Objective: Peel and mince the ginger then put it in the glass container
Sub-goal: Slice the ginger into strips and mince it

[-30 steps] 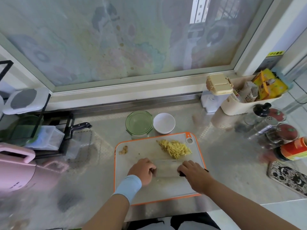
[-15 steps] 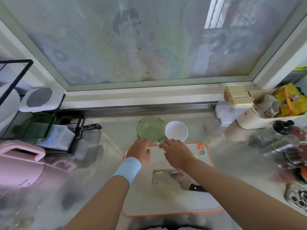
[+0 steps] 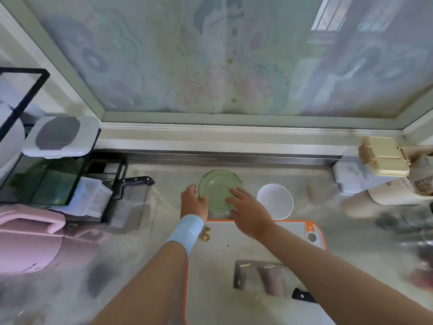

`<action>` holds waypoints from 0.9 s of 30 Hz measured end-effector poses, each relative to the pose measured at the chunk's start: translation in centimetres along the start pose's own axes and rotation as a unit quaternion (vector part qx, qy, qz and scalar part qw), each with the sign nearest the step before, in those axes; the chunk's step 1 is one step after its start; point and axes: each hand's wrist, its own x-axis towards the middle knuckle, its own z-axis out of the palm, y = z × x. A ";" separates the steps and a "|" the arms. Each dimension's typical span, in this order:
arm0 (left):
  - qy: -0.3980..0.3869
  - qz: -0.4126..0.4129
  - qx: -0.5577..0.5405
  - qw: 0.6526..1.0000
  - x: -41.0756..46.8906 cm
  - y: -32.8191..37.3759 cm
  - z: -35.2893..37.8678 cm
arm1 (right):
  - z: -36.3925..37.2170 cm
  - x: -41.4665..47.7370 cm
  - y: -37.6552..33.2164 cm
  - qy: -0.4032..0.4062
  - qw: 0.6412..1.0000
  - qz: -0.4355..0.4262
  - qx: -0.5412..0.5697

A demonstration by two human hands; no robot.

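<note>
The round green glass container, its lid on, stands on the counter just behind the cutting board. My left hand, with a light blue wristband, grips the container's left side. My right hand lies over the right part of the lid with its fingers stretched out. A few pale ginger scraps sit at the board's back left corner beside my left wrist. The cut ginger pile is not visible; my right arm covers that part of the board. A cleaver lies flat on the board near me.
A white bowl stands right of the container. A black rack with boxes and a black-handled knife are at the left, with a pink appliance in front. Storage boxes and jars crowd the right side.
Both hands left the cleaver and moved back to the green container. The cleaver now lies flat on the board. The camera view shifted forward.
</note>
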 end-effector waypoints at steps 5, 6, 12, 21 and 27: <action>-0.053 -0.059 -0.121 0.990 1.6 -1.4 -1.0 | -0.1 0.8 -1.8 0.092 0.961 0.204 0.160; -0.061 -0.068 -0.141 0.986 1.7 -1.4 -1.1 | -0.2 1.0 -2.1 0.084 0.933 0.270 0.221; -0.088 -0.109 -0.215 0.966 2.4 -2.3 -0.8 | 0.6 2.2 -2.8 0.066 0.754 0.441 0.482; -0.081 -0.069 -0.115 0.988 1.6 -1.2 -2.3 | 0.5 2.6 -3.6 0.032 0.694 0.468 0.546; -0.126 0.037 0.054 0.990 3.7 0.6 -3.7 | -0.8 3.2 -2.9 0.050 0.893 0.367 0.256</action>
